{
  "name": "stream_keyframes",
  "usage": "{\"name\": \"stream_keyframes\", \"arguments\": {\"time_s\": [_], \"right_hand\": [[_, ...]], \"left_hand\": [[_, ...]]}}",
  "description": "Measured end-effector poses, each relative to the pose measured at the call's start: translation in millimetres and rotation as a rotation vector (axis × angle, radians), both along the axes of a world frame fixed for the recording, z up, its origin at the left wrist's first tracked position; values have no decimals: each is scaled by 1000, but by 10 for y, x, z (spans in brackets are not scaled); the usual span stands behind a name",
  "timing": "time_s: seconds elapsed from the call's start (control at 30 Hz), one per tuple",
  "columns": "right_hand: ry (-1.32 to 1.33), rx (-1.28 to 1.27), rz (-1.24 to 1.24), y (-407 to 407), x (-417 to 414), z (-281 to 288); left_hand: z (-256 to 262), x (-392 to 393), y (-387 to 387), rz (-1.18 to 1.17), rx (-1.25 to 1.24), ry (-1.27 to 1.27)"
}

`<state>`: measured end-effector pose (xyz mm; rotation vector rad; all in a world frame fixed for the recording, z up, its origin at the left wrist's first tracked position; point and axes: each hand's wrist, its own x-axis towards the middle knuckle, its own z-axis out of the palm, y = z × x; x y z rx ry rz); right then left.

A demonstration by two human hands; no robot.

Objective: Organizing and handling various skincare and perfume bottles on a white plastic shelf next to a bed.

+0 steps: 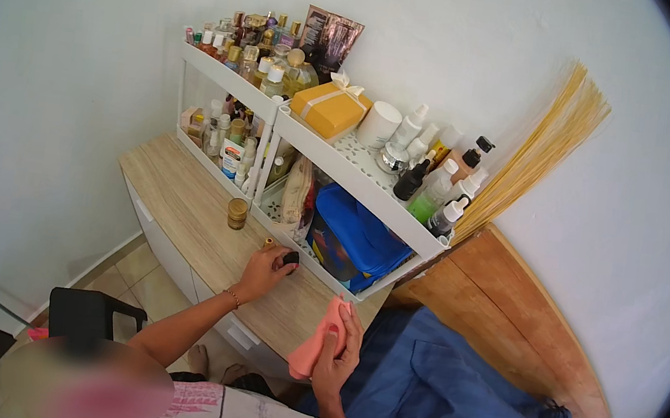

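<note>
My left hand is over the wood-topped cabinet, its fingers around a small black container beside the shelf's lower front rail. A small gold-coloured item shows just behind the fingers; its lower part is hidden. Farther left on the same top stands a brownish-gold jar. My right hand grips a folded salmon-pink cloth above the cabinet's front right corner.
Two white two-tier racks stand along the back, crowded with perfume bottles, dropper bottles and a yellow gift box. A blue bag fills the lower right tier. The bed adjoins the cabinet at right; a black stool is left.
</note>
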<state>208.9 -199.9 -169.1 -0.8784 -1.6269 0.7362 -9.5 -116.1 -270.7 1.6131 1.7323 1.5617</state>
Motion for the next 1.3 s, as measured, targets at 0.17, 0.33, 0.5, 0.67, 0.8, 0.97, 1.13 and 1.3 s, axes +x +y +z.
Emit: {"name": "stream_keyframes", "arguments": {"time_s": [0.17,0.33,0.5,0.67,0.8,0.97,1.13,1.3], "right_hand": [[23,4,0,38,10,26],[5,67,-16,214,-9,246],[-51,269,199,86,-454,586],[-164,492,137,-158,-659,460],[-116,461,166,-168,-655,435],[1,323,140,-199,-682,510],[42,166,152,-59,-658,483],[3,121,239,-78,-605,584]], "left_hand": [[270,53,-317,-143,27,-35],[918,233,-667,-502,88,-542],[1342,377,-1022,-443,-45,-551],[1578,411,-1121,-414,128,-698],[1552,319,-1178,-349,208,-397],[1546,289,-1233,-277,269,-255],[1530,292,-1303,-312,311,-158],[1543,295,-1337,-323,284,-173]]}}
